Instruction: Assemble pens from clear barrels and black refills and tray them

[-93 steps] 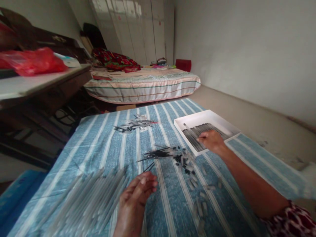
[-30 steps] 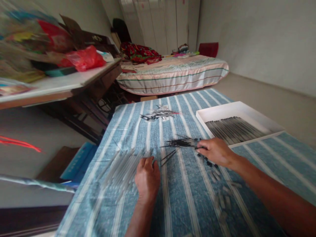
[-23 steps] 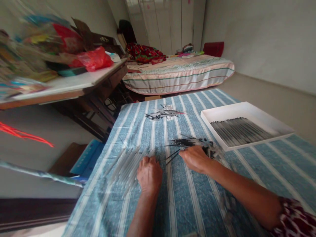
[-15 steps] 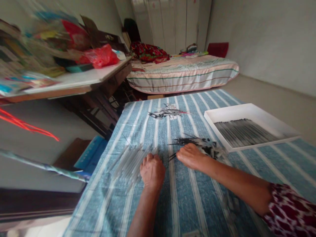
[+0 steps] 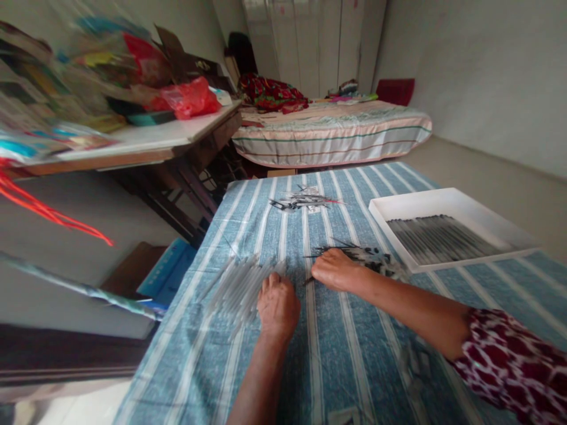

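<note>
Translucent pale plastic tubes (image 5: 237, 286), thin like pen barrels, lie side by side on the striped cloth. My left hand (image 5: 279, 304) rests at their right edge, its fingers curled down; what they grip is hidden under the hand. A short way to the right, my right hand (image 5: 334, 270) is closed, and the tip of a thin black stick pokes out from its fingers on the left. Just behind and beside it is a loose heap of black sticks and small black and clear parts (image 5: 376, 257), partly covered by the hand and forearm.
A shallow white box (image 5: 420, 203) at the right holds a row of dark-filled tubes (image 5: 438, 236). Farther back lies another small pile of thin dark pieces (image 5: 305, 202). Clear bits (image 5: 415, 360) lie near my right forearm. A cluttered side table (image 5: 150, 139) stands left, a bed (image 5: 332, 139) behind.
My right hand has shifted slightly left and up, and less of the black stick shows. My left hand remains curled at the tubes' right edge. The view has moved a little.
</note>
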`<state>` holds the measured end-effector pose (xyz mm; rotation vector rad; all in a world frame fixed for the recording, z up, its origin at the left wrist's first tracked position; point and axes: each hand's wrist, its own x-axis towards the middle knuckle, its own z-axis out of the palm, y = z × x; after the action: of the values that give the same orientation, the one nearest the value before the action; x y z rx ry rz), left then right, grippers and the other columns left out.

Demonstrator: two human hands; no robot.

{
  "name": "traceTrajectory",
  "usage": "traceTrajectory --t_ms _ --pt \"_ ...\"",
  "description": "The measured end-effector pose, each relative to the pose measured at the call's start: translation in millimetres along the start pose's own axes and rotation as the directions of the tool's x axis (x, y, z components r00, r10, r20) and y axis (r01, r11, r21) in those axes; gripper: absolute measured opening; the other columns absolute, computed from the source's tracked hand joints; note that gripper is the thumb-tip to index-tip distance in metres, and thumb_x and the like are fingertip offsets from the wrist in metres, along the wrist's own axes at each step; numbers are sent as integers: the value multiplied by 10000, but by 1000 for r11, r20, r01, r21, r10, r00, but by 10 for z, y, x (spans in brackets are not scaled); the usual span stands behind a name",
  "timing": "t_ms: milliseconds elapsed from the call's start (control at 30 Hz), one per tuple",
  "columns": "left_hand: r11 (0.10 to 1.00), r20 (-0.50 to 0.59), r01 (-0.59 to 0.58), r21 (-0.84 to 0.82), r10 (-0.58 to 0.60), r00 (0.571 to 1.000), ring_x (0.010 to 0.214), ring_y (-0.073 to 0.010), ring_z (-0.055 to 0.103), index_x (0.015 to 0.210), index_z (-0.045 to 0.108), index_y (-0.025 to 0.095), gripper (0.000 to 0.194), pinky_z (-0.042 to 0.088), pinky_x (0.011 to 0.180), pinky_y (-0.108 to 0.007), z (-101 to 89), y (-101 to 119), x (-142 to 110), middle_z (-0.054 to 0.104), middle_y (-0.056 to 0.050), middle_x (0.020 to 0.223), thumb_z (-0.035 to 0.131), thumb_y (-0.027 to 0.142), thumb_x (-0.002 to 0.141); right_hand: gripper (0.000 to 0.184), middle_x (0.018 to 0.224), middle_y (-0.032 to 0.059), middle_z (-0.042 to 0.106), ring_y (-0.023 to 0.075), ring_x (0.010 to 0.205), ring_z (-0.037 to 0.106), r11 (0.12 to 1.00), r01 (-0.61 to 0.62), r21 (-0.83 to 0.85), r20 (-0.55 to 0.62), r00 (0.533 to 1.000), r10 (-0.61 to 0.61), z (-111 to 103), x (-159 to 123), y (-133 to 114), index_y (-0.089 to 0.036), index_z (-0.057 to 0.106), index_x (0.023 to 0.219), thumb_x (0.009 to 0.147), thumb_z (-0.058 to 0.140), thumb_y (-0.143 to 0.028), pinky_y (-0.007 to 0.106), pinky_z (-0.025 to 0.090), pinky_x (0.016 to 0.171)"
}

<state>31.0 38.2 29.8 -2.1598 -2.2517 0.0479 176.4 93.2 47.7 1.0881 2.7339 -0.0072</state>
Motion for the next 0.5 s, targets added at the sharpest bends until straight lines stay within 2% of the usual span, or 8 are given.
traceTrajectory --t_ms 100,200,267,367,433,500 --pt "995 -103 -21 -96 11 995 880 -231 586 856 590 140 210 431 752 -311 12 3 -24 604 -122 914 380 143 854 232 835 154 711 233 848 659 999 45 -16 -22 999 -45 -4 3 14 -104 701 811 821 470 -88 303 451 691" --pt "942 -167 -18 -336 -41 985 804 -204 605 828 557 154 164 443 716 -295 26 -10 -5 605 -115 893 395 148 853 200 813 159 709 233 835 663 999 37 -30 -33 999 -38 -5 -38 41 -100 691 800 811 491 -97 300 453 701" --pt "836 -148 -47 -546 -41 988 750 -186 613 793 541 166 120 453 677 -280 25 -23 15 615 -91 850 429 154 832 192 783 164 705 241 812 671 999 7 -39 -40 999 -9 -19 -92 60 -97 677 828 802 487 -85 307 460 691" --pt "593 -52 -49 -804 12 999 601 -152 598 772 538 173 95 454 570 -251 -10 -29 17 617 -36 718 461 212 812 216 771 162 702 257 794 677 997 -69 -33 -63 996 66 -55 -202 83 -108 643 899 824 441 -93 322 471 672" --pt "461 -8 -21 -887 32 999 499 -126 547 802 551 172 118 433 504 -236 -52 -20 -4 607 -6 651 474 261 806 229 785 156 703 263 788 677 993 -113 -19 -76 991 111 -81 -283 95 -117 617 941 844 409 -112 329 477 665" --pt "385 6 -14 -923 50 999 456 -109 497 852 572 164 153 410 475 -227 -92 -4 -30 602 8 624 492 282 794 245 803 151 704 267 794 675 990 -137 -16 -76 988 135 -107 -357 106 -117 593 981 852 385 -108 338 478 675"
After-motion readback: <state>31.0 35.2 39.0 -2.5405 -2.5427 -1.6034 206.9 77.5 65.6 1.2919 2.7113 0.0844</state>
